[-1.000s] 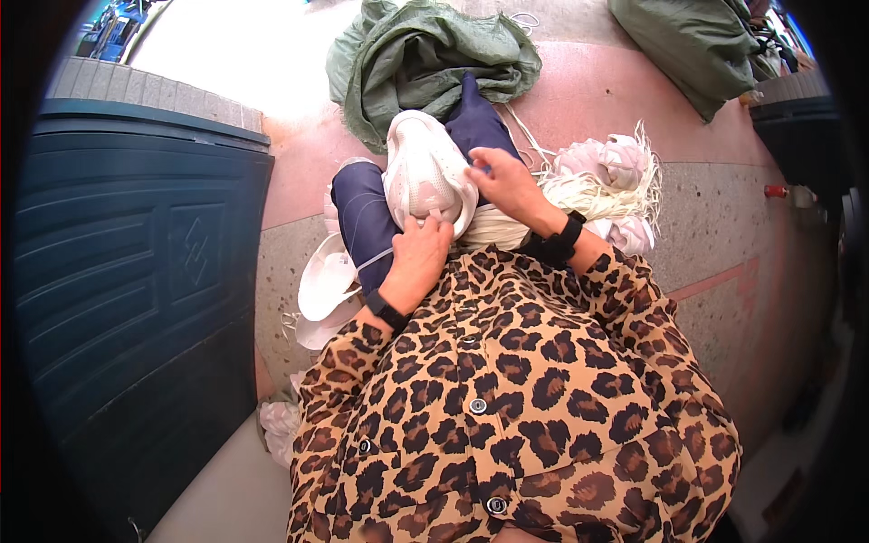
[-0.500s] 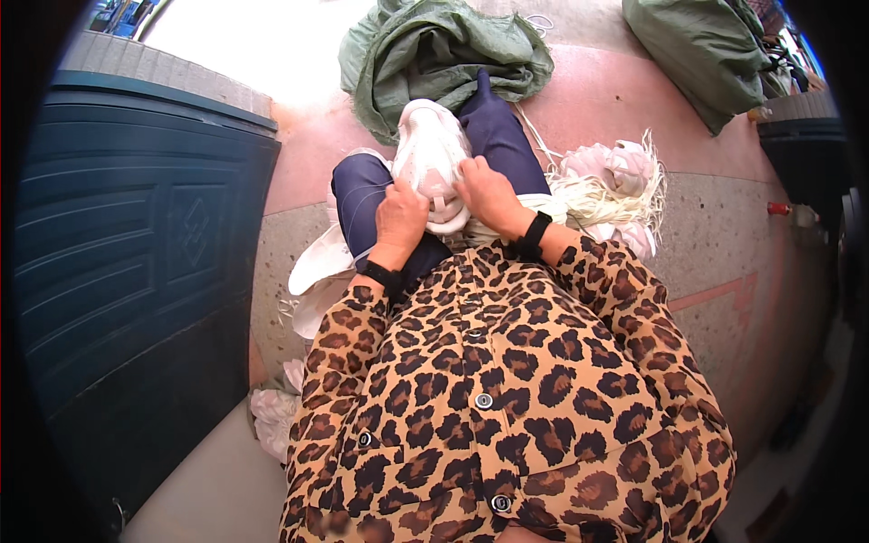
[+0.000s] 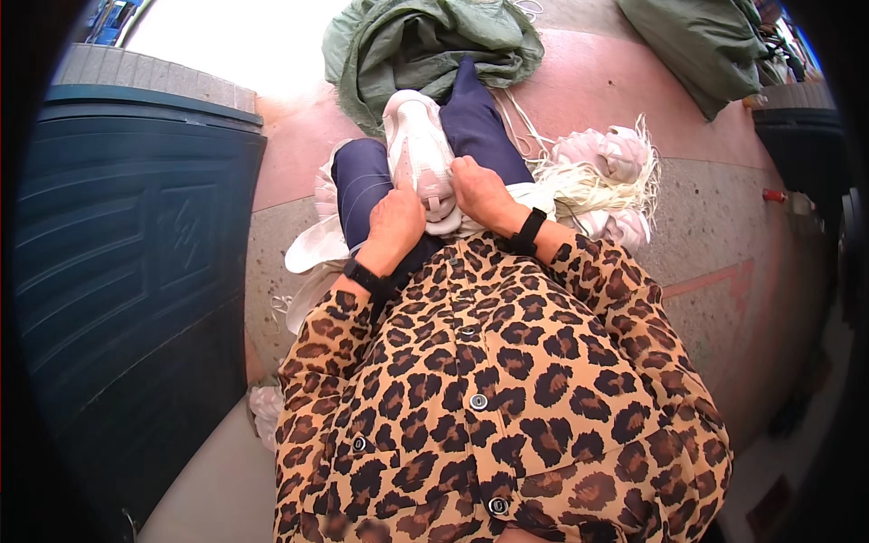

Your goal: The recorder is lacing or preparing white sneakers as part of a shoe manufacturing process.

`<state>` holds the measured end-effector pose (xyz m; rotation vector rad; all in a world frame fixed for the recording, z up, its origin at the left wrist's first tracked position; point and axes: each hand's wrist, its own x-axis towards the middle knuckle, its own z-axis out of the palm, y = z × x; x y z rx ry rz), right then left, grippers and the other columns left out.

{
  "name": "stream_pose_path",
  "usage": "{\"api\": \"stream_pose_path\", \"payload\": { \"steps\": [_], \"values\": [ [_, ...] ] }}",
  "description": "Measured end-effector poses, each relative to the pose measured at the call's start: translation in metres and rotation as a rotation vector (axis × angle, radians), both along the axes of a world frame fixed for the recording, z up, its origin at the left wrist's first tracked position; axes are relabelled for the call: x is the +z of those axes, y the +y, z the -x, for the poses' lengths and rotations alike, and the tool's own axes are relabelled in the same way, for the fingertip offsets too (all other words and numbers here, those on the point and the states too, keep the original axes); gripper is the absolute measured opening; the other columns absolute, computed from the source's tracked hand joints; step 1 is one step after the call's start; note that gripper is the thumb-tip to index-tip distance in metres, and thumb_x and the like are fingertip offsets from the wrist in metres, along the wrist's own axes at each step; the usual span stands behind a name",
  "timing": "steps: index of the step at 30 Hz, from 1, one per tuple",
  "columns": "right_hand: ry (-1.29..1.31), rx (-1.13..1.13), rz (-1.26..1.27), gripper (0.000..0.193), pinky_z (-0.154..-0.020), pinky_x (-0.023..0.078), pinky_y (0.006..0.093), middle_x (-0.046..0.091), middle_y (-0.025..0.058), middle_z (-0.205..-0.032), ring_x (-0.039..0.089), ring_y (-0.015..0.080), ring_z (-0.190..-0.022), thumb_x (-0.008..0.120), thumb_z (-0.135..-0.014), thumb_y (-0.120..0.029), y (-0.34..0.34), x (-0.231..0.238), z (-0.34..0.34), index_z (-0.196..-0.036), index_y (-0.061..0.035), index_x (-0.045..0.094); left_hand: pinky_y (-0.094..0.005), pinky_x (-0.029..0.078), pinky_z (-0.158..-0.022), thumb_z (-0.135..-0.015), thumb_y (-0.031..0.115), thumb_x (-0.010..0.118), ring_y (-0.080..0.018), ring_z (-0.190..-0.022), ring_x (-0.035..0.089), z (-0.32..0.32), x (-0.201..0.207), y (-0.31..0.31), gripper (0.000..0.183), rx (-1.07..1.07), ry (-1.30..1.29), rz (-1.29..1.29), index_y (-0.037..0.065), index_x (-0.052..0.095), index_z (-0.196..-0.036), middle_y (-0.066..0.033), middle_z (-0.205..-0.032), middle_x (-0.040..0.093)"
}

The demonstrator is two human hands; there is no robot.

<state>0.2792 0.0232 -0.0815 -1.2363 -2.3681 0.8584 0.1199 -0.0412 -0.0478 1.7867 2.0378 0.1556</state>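
between both hands (image 3: 439,213), smooth rounded white sneaker (image 3: 416,149)

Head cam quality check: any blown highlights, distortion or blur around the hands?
Head view: ground at top left is blown out white; black fisheye vignette and bent edges on the dark bin; left hand, right hand and white shoe are evenly lit and sharp.

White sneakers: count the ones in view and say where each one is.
2, possibly more. One white sneaker lies on the lap, held by the left hand and right hand. Another sneaker rests on the floor right of the legs, amid pale laces that may hide others.
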Motion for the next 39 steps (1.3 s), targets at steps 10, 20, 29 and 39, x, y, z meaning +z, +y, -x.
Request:
{"api": "stream_pose_path", "payload": {
  "steps": [10, 20, 29, 39],
  "values": [
    [-0.007, 0.166, -0.153, 0.01, -0.059, 0.049, 0.0419, 0.054, 0.0182, -0.075, 0.058, 0.0361, -0.066, 0.054, -0.073, -0.004, 0.013, 0.002, -0.002, -0.08, 0.0002, 0.049, -0.0491, 0.047, -0.062, -0.074, 0.009, 0.062, -0.0414, -0.068, 0.06, 0.004, -0.007, 0.008, 0.036, -0.017, -0.031, -0.019, -0.002, 0.04, -0.101, -0.0237, -0.069, 0.059],
    [0.162, 0.152, -0.062, 0.012, -0.067, 0.049, 0.0385, 0.058, 0.0143, -0.081, 0.059, 0.0334, -0.075, 0.059, -0.078, -0.008, 0.02, 0.01, -0.022, -0.088, -0.0003, 0.057, -0.0481, 0.048, -0.059, -0.075, 0.007, 0.059, -0.0401, -0.065, 0.06, 0.006, -0.012, 0.004, 0.029, -0.077, -0.095, -0.165, -0.002, 0.04, -0.096, -0.0223, -0.065, 0.058],
    [0.072, 0.173, 0.03, 0.016, -0.077, 0.047, 0.0352, 0.06, 0.0081, -0.082, 0.057, 0.0271, -0.085, 0.067, -0.073, -0.016, 0.035, 0.024, -0.095, -0.086, -0.0067, 0.068, -0.0325, 0.041, -0.064, -0.072, 0.016, 0.055, -0.0204, -0.083, 0.05, -0.011, 0.002, 0.015, 0.014, -0.469, 0.367, -0.508, 0.01, 0.052, -0.084, -0.004, -0.076, 0.053],
    [-0.132, 0.353, -0.228, 0.005, -0.067, 0.041, 0.0384, 0.052, 0.0103, -0.074, 0.052, 0.0279, -0.077, 0.054, -0.07, -0.002, 0.032, 0.039, -0.075, -0.073, -0.0052, 0.055, -0.0336, 0.041, -0.075, -0.069, 0.009, 0.056, -0.0246, -0.08, 0.05, -0.01, 0.008, 0.024, 0.013, -0.623, 0.141, -0.374, 0.006, 0.052, -0.08, -0.0082, -0.08, 0.054]
  ]
}}
